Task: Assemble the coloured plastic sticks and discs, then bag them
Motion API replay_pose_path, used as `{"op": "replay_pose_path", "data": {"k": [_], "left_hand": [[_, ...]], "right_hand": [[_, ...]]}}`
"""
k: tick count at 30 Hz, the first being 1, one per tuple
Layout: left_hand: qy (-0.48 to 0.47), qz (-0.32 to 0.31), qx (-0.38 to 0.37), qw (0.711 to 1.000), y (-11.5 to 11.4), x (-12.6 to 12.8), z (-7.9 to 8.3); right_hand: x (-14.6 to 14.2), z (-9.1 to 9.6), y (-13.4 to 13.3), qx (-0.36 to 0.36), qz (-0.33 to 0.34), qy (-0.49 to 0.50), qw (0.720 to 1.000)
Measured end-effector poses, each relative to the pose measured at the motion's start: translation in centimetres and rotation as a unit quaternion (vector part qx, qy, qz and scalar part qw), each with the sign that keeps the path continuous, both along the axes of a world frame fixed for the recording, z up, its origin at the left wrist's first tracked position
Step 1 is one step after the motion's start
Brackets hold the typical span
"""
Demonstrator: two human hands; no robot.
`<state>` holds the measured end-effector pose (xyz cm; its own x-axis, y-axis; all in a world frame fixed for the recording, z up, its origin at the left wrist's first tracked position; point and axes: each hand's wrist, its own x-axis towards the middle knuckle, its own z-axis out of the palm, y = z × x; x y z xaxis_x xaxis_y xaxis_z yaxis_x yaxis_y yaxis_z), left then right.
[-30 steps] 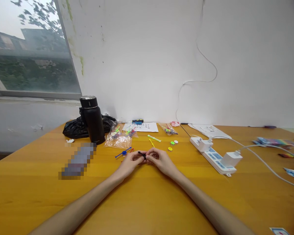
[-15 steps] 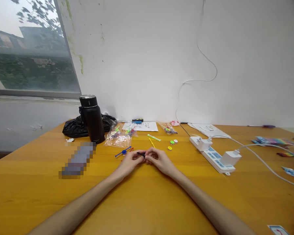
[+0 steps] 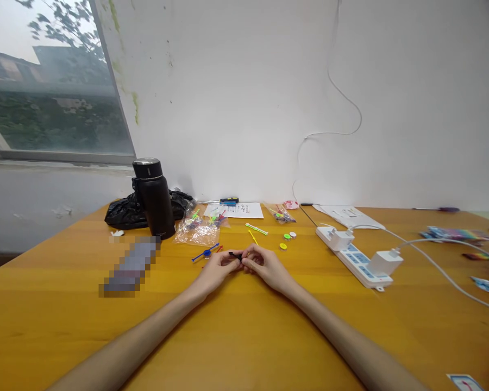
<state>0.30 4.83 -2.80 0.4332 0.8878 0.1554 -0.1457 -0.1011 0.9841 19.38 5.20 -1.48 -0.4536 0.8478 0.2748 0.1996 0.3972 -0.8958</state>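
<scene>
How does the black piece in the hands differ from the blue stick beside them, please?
The black piece is pinched between left hand and right hand; the blue stick lies free on the table. The black piece is mostly hidden; the blue stick shows whole. Both are small.

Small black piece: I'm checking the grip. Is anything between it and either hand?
Nothing visible. The left hand and the right hand both pinch the small black piece directly; the blue stick lies apart, beyond the left hand.
</scene>
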Motion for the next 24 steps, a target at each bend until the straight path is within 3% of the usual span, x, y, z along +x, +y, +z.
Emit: {"op": "replay_pose_path", "data": {"k": [19,24], "left_hand": [[-0.034,0.027,-0.069,0.997,-0.30,0.25,0.42],[-0.029,0.058,-0.040,0.997,-0.38,0.25,0.35]], "right_hand": [[0.09,-0.57,0.30,-0.020,-0.031,0.001,0.999],[0.18,-0.26,-0.04,-0.004,-0.030,-0.054,0.998]]}}
